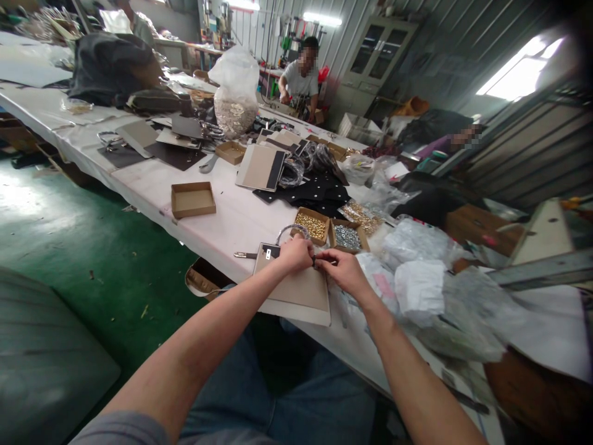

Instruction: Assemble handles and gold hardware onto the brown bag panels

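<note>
Works over a beige panel (293, 294), laid at 12 o'clock on the near edge of a white-covered table (148, 191). Curls the left hand (298, 252) over the panel's top edge, finger grip hidden from view; pinches a small dark piece (314, 261) between the right hand's (343, 267) thumb and fingertips. Has 2 cardboard boxes (352, 250) nearby: gold parts (311, 225) at 1 o'clock from the panel, silver parts (346, 236) at 2. Faces a co-worker (299, 79) farther off at 12.

Left hand (297, 252) and right hand (345, 269) close together over a beige panel (301, 292), small gold pieces (311, 225) beyond; co-worker (300, 79) farther back
</note>
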### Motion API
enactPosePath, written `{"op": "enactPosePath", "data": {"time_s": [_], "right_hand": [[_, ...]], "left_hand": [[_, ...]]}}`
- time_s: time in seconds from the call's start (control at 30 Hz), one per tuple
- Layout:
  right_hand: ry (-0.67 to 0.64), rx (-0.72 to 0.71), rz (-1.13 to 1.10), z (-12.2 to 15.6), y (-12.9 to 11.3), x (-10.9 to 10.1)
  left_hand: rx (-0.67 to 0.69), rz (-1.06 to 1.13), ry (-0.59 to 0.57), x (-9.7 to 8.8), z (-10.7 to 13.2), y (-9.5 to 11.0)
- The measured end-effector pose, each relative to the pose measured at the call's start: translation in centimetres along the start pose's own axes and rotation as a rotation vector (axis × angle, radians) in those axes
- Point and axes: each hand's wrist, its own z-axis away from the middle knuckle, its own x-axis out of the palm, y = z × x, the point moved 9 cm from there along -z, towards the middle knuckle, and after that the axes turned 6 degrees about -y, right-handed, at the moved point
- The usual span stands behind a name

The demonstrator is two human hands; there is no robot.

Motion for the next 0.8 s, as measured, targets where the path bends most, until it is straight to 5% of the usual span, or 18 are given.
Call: {"op": "enactPosePath", "data": {"time_s": [0.43, 0.8], "right_hand": [[0.085, -0.252, 0.286, 1.1, -1.9, 0.4], [0.122, -0.171, 0.204, 2.0, -0.6, 0.1]], "left_hand": [[0.012, 0.01, 0.012, 0.0, -0.1, -0.1], [0.041, 0.023, 0.026, 0.3, -0.5, -0.5]]}}
